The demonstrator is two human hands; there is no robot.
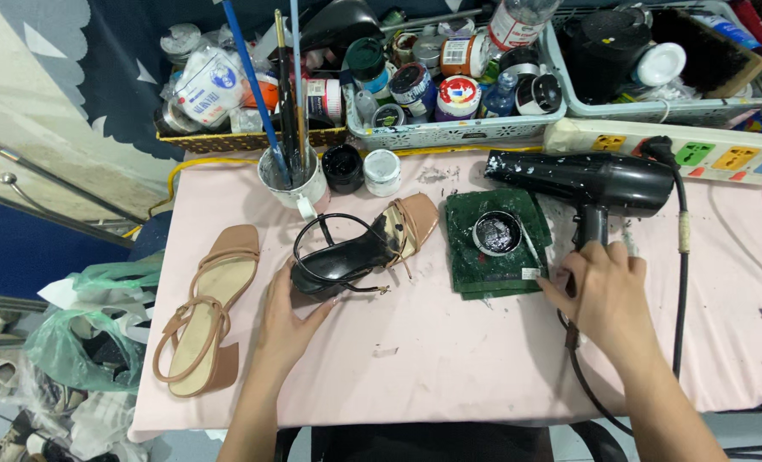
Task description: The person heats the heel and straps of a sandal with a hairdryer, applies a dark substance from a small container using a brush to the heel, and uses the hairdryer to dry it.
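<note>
A heeled sandal [365, 248], painted black over most of it and still tan at the toe, lies on its side in the middle of the pink table [449, 359]. My left hand [288, 318] touches the sandal's black heel with thumb and fingers spread. My right hand [601, 295] rests by the handle of a black hair dryer [586, 181], its fingertips at the end of a thin brush [530, 250] that leans in a small round tin of black paint [496, 233]. The tin sits on a green cloth [494, 244]. A second, unpainted tan sandal [203, 312] lies at the left.
A white mug [293, 181] holds several brushes. Next to it stand a black jar [343, 168] and a white jar [382, 172]. Baskets of paint pots [449, 128] line the back. A power strip [697, 154] and black cables [678, 291] run along the right. Plastic bags [81, 334] hang off the table's left.
</note>
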